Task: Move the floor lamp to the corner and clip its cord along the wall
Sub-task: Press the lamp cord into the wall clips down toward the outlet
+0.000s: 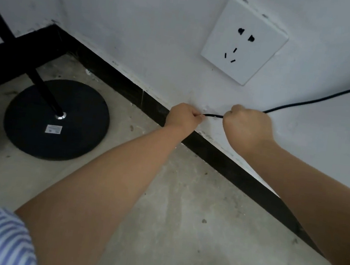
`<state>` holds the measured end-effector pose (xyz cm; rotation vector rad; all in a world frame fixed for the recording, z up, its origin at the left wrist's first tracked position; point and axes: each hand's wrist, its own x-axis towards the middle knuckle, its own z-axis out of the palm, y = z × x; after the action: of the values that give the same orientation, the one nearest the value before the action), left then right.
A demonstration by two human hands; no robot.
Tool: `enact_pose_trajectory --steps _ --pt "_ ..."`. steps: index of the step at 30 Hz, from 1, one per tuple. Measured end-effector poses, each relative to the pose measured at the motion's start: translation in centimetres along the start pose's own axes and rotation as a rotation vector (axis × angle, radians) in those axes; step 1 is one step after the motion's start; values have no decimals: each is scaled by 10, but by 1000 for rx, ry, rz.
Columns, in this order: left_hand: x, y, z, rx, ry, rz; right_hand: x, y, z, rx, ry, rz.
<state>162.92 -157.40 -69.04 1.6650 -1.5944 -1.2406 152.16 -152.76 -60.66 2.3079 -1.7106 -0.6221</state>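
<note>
Head view shows both fists, the left hand [184,117] and right hand [247,127], clenched on a thin black cord [214,115] stretched taut between them against the matte white wall [158,43], just above the black skirting [241,172], while the lamp's round flat base [56,119] sits on rough concrete near the corner.
</note>
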Motion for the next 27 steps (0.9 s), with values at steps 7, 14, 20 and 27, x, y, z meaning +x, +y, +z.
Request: enact_pose_trajectory --steps 7,14,20,27 --pt "-3 -3 -10 71 -54 69 -6 -11 -1 62 -127 127" --pt "-4 8 -21 188 -145 160 -27 -9 5 74 197 -32" --pt "-5 13 -18 225 -133 146 -17 -5 -9 -210 224 -49" --pt "-1 17 -26 485 -43 210 -17 -11 11 -202 80 -48"
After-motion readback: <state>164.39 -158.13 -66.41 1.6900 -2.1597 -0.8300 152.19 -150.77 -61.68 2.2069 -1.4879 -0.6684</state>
